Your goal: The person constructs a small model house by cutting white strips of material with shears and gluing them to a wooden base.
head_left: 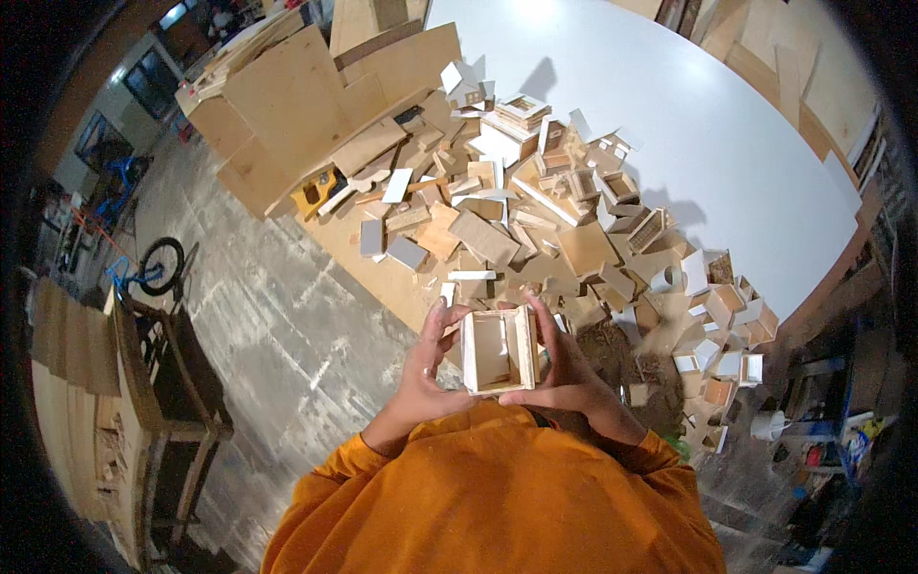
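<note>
Close in front of my body I hold a small open wooden box [492,351] with pale walls and a hollow inside facing up. My left hand [426,368] grips its left side, thumb at the near edge and fingers at the far corner. On the opposite side my right hand [574,373] is wrapped round the box in the same way. Beyond it lies a heap of wood offcuts and small house-shaped wooden pieces, among them a brown block [485,237] and a small grey-topped block [407,253].
A white board [660,105] covers the far right of the worktable. Large plywood sheets [287,105] lean at the far left, near a yellow tool [314,194]. Several small open boxes [719,392] are piled at the right. A wooden bench [163,430] stands on the floor at left.
</note>
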